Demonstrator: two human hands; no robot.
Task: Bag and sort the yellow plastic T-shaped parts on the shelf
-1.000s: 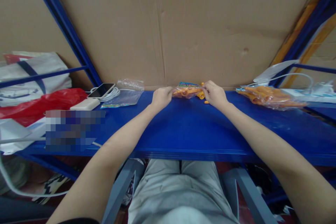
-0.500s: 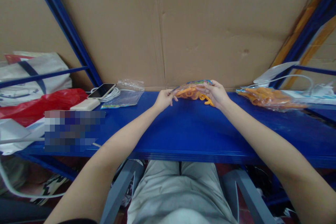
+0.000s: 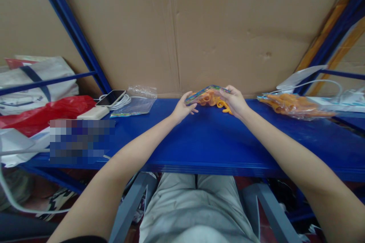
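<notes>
Near the cardboard backing, a clear plastic bag [image 3: 204, 92] with a coloured printed strip is held between my two hands. My left hand [image 3: 184, 109] pinches its left end, the lower fingers a little apart. At the other end, my right hand [image 3: 234, 100] grips the strip between thumb and fingers. Several orange plastic pieces [image 3: 220, 103] with round ends show just behind and below the bag. Whether some of them are inside it I cannot tell.
A second bag of orange pieces [image 3: 291, 105] lies to the right. On the left are an empty clear bag [image 3: 137, 102], a phone [image 3: 111, 98] on a coiled white cable, a white power bank [image 3: 93, 113] and a red plastic bag [image 3: 62, 108]. Cardboard [image 3: 176, 38] closes the back.
The printed strip has turned into fuller view and now bends upward in the middle. My left hand has shifted slightly, its fingers more spread. My right hand stays nearly in place.
</notes>
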